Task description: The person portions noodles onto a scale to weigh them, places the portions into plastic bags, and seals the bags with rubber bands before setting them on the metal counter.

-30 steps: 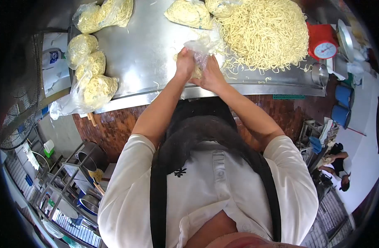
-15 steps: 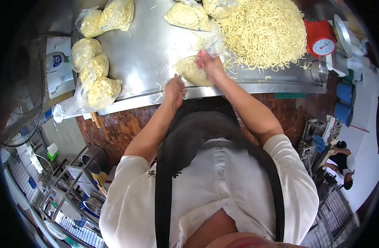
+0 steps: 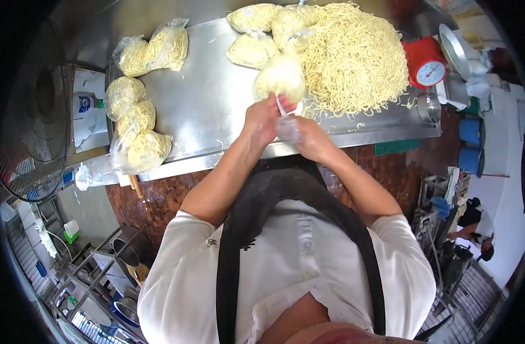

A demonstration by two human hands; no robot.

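A clear plastic bag of noodles (image 3: 279, 77) lies on the metal table, its filled end pointing away from me and its gathered neck toward my body. My left hand (image 3: 263, 118) is closed about the neck, close to the noodles. Just beside it, my right hand (image 3: 308, 139) is closed on the loose plastic end, which bunches up between the two hands. Some fingertips are blurred. A large heap of loose noodles (image 3: 357, 60) sits right of the bag, and other filled bags (image 3: 252, 50) lie beyond it.
More noodle bags (image 3: 141, 150) line the table's left side. A red dial scale (image 3: 425, 63) and a metal cup (image 3: 429, 106) stand at the right end. A fan (image 3: 33, 132) is at far left. Another person (image 3: 474, 238) is at far right.
The bag has turned so its filled end lies farther away and its neck points toward me. My left hand, previously apart from it, has come in to the neck beside my right hand.
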